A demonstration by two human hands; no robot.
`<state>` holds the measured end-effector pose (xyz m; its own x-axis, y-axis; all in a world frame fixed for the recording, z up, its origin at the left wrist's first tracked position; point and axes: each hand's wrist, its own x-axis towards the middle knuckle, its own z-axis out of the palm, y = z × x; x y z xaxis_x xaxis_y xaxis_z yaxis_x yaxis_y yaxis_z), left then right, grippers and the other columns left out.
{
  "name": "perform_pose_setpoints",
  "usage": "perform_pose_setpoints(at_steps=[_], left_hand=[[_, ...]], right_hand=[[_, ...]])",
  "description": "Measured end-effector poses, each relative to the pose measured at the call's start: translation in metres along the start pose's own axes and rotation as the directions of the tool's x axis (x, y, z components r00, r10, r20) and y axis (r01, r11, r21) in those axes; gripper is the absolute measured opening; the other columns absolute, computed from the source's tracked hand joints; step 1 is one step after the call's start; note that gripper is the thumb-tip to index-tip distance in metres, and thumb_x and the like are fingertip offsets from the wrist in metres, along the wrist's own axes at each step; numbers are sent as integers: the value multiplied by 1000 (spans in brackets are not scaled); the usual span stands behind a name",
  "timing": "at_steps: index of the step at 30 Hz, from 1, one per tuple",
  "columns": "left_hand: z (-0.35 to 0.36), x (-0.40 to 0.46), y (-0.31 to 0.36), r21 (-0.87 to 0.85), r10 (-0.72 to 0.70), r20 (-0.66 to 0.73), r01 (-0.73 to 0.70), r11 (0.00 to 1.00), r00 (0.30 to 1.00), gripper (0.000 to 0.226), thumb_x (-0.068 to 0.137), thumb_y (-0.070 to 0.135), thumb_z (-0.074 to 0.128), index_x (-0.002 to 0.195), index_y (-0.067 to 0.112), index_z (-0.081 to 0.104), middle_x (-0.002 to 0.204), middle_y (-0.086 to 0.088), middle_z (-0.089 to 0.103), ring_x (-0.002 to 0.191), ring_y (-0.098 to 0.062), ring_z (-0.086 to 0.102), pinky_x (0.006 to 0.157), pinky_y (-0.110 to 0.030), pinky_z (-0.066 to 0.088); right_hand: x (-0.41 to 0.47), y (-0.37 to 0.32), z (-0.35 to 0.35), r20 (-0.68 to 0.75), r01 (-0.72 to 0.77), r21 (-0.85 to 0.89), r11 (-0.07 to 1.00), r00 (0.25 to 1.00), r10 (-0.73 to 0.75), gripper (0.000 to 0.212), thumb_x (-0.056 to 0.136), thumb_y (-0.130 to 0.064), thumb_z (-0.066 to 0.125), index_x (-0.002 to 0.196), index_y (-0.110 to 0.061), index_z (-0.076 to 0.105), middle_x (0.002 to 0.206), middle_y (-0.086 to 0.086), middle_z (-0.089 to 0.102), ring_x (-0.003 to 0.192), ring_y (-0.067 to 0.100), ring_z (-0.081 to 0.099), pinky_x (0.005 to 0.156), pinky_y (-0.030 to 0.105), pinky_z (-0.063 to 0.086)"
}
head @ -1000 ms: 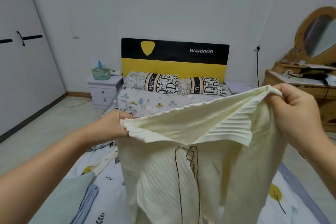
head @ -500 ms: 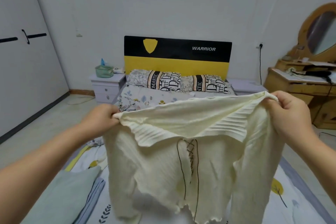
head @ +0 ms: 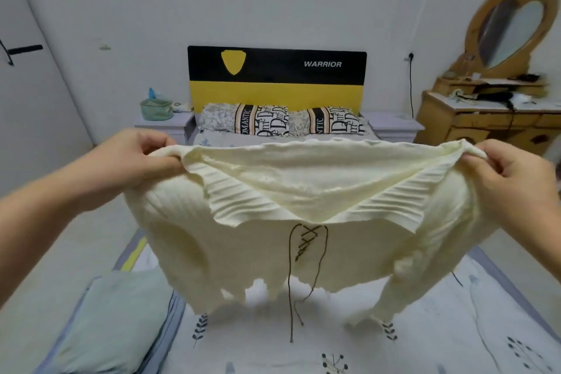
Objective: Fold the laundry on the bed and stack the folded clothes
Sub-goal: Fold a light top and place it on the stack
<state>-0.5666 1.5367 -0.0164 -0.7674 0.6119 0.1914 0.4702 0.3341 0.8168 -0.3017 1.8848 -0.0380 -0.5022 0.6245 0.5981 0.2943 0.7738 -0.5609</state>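
A cream ribbed knit top [head: 258, 252] with brown front lacing hangs spread in the air above the bed [head: 425, 328]. My left hand [head: 139, 158] pinches its left shoulder and my right hand [head: 510, 179] pinches its right shoulder, stretching the wide collar flat between them. The hem and one sleeve dangle just above the white leaf-print sheet. A folded pale green garment [head: 115, 322] lies on the bed's near left edge, on top of a light blue one.
Two patterned pillows [head: 282, 123] sit under a black and yellow headboard [head: 276, 79]. A nightstand with a green basket [head: 155, 109] stands at the left, and a wooden dresser with a mirror [head: 498, 112] stands at the right. Bare floor runs along both sides.
My hands have moved apart and levelled out, stretching the top wider. The garment has lifted, so its hem now clears the sheet and hangs free.
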Motion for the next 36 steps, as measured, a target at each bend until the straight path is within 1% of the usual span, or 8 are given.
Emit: perform_pose_setpoints(at_steps=[4, 9, 13, 16, 20, 29, 33, 36], left_hand=[[-28, -28, 11, -205, 14, 139, 15, 979, 990, 53, 32, 49, 87, 73, 17, 74, 67, -7, 72, 54, -13, 67, 44, -18, 49], [-42, -46, 14, -281, 44, 142, -3, 960, 989, 68, 30, 59, 87, 82, 17, 77, 76, -10, 74, 62, -20, 71, 49, -23, 53], [-23, -37, -3, -300, -58, 84, 81, 950, 995, 20, 65, 37, 73, 68, 17, 75, 64, -6, 71, 49, -13, 65, 42, -18, 48], [12, -22, -40, -194, -171, 135, 195, 961, 976, 23, 69, 34, 68, 67, 11, 71, 62, -8, 68, 48, -12, 59, 42, -17, 46], [77, -9, -110, 15, -258, 143, 258, 966, 956, 31, 83, 28, 67, 64, 4, 61, 56, -3, 55, 48, -9, 45, 44, -20, 33], [194, 30, -223, 314, -320, -4, 305, 899, 947, 32, 87, 29, 64, 65, 7, 58, 62, -3, 56, 60, -15, 48, 54, -28, 32], [220, 62, -243, 363, -335, -101, 348, 864, 937, 27, 87, 34, 61, 66, 18, 57, 63, 5, 56, 62, -6, 49, 52, -25, 32], [237, 95, -257, 400, -304, -116, 325, 857, 945, 26, 87, 36, 60, 74, 14, 62, 68, -1, 60, 65, -15, 52, 56, -30, 36]], right_hand=[[-15, -1, -24, -13, -15, -41, 999, 1000, 15, 39, 78, -66, 50, 77, -28, 59, 63, 2, 59, 63, 28, 59, 57, 51, 53], [-14, 17, -61, 109, -48, -26, 998, 993, 51, 50, 75, -74, 56, 94, -28, 65, 76, -2, 69, 64, 17, 67, 46, 36, 55], [-26, 1, -48, 230, -80, 10, 997, 970, 76, 38, 81, -61, 61, 92, -25, 67, 77, -3, 71, 65, 16, 69, 52, 44, 58], [-44, -4, -3, 322, -153, 38, 988, 938, 133, 19, 80, -44, 63, 71, -27, 66, 61, -5, 66, 50, 4, 59, 51, 32, 50], [-74, 44, 76, 478, -284, -23, 959, 839, 260, 23, 86, -19, 65, 64, -16, 60, 59, 0, 58, 60, 16, 51, 56, 32, 34], [-104, 147, 206, 471, -397, -134, 908, 781, 410, 27, 91, -22, 57, 66, -20, 47, 62, -3, 53, 62, 10, 47, 55, 24, 33], [-80, 176, 246, 484, -383, -146, 912, 777, 403, 23, 91, -24, 56, 71, -15, 50, 64, 1, 52, 66, 20, 48, 54, 29, 32], [-56, 196, 278, 506, -329, -154, 932, 783, 361, 18, 90, -25, 58, 79, -10, 55, 68, 1, 54, 71, 24, 50, 56, 32, 32]])
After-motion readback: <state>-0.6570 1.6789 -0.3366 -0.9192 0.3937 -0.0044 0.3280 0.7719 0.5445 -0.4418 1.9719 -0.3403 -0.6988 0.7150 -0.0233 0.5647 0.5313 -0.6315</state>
